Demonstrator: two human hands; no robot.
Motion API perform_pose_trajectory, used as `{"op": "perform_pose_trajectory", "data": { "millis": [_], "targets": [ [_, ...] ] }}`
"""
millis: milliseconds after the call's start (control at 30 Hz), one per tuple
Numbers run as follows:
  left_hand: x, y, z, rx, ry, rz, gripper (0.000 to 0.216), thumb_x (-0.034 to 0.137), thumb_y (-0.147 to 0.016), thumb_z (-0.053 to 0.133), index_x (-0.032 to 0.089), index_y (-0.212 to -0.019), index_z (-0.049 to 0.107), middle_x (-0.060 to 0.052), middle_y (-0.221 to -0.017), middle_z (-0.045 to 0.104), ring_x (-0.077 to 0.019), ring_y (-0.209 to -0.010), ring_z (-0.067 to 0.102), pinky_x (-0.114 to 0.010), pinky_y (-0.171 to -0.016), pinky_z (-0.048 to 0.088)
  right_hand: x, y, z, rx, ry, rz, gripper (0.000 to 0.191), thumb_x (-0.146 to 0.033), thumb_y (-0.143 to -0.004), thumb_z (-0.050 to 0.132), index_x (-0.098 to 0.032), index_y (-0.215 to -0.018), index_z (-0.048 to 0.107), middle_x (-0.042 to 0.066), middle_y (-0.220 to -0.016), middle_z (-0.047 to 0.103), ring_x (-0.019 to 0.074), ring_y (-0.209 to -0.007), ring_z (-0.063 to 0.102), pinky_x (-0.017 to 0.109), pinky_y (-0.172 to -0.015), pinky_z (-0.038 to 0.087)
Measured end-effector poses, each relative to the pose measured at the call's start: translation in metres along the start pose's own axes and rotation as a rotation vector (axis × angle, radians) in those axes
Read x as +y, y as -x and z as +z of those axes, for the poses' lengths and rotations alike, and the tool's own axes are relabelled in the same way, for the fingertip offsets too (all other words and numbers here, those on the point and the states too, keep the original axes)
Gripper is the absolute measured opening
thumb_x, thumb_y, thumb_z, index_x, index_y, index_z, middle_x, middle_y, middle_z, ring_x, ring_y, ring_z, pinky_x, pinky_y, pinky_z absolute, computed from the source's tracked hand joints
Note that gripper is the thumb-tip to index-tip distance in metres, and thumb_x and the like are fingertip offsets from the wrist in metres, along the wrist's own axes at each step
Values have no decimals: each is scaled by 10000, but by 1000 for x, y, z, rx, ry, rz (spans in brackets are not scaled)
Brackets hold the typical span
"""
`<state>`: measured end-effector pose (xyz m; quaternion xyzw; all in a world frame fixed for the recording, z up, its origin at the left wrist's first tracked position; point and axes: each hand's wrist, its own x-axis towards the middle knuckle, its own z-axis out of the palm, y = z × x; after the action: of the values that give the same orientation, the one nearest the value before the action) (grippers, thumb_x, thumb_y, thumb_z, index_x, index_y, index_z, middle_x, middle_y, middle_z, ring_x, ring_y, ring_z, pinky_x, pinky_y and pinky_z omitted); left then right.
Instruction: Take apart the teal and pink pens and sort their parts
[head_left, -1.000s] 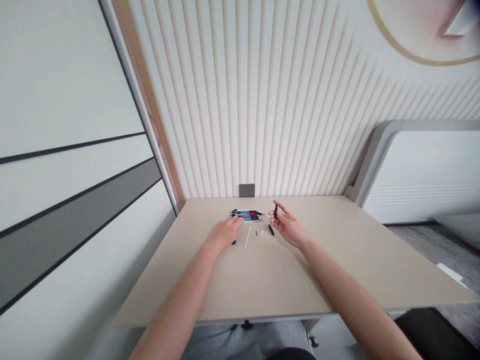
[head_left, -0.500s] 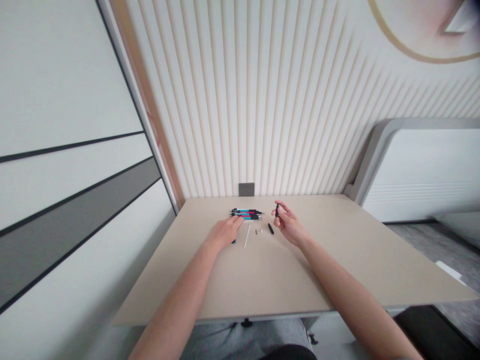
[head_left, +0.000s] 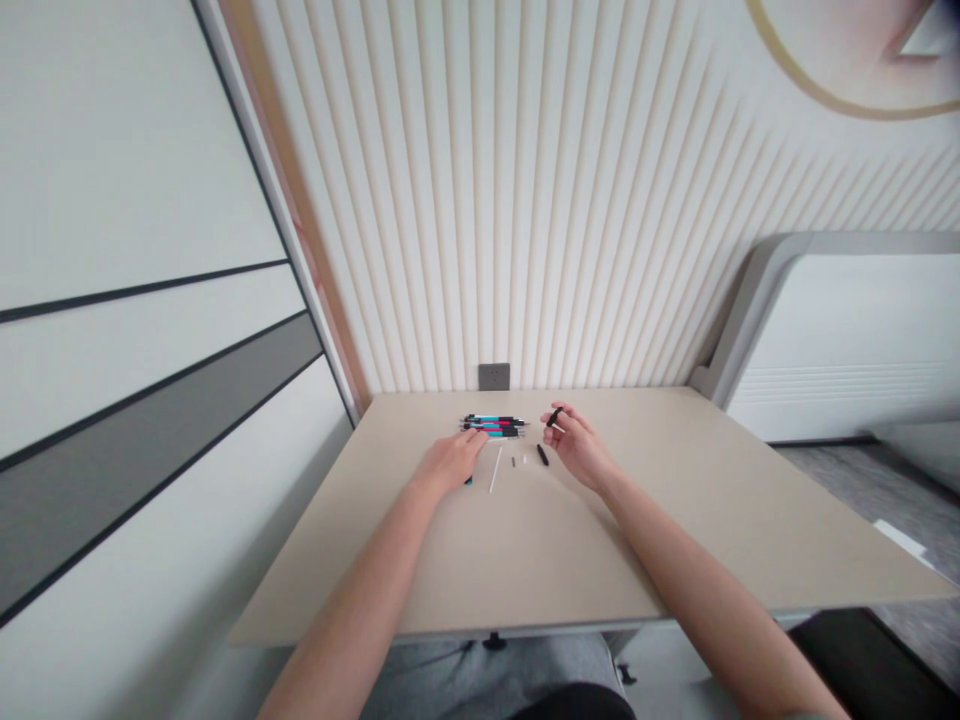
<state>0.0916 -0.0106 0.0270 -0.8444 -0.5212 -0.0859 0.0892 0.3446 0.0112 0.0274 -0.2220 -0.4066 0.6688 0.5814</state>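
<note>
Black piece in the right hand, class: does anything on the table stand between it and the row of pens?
Nothing visible does. The black piece in the right hand faces the tips of the row of pens directly. The black pen part and white rod lie nearer the person, off that line.

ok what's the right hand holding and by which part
The right hand pinches a small black pen part; the exact spot is too small to tell.

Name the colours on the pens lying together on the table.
Slim plastic pens: turquoise, red and black, in the head view.
</note>
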Motion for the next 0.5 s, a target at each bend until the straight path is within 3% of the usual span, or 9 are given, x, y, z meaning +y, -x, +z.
{"op": "perform_pose_trajectory", "data": {
  "millis": [167, 333, 500],
  "targets": [
    [0, 0, -1, -15, 14, -9, 282, 191, -987, 319, 243, -1170, 527, -61, -1098, 626, -198, -977, 622, -292, -791, 488, -1, -1, -2, 1, 34, -15, 125, -305, -758, 705, -226, -846, 664, 17, -1020, 663, 130, -788, 594, 279, -724, 505],
    [1, 0, -2, -31, 22, -19, 288, 187, -982, 324, 252, -1182, 521, -63, -1122, 621, -202, -988, 621, -296, -797, 487, -1, 0, 1, 29, 93, -17, 188, -378, -760, 719, -195, -803, 707, 65, -1109, 672, 160, -912, 614, 296, -838, 492],
    [1, 0, -1, -37, 34, -31, 292, 182, -977, 328, 260, -1183, 519, -58, -1118, 624, -202, -987, 620, -295, -808, 481, 8, -6, -10, 13, 294, -8, 280, -336, -715, 758, -212, -960, 700, 39, -985, 709, 164, -888, 632, 320, -855, 491]
  ]
}}
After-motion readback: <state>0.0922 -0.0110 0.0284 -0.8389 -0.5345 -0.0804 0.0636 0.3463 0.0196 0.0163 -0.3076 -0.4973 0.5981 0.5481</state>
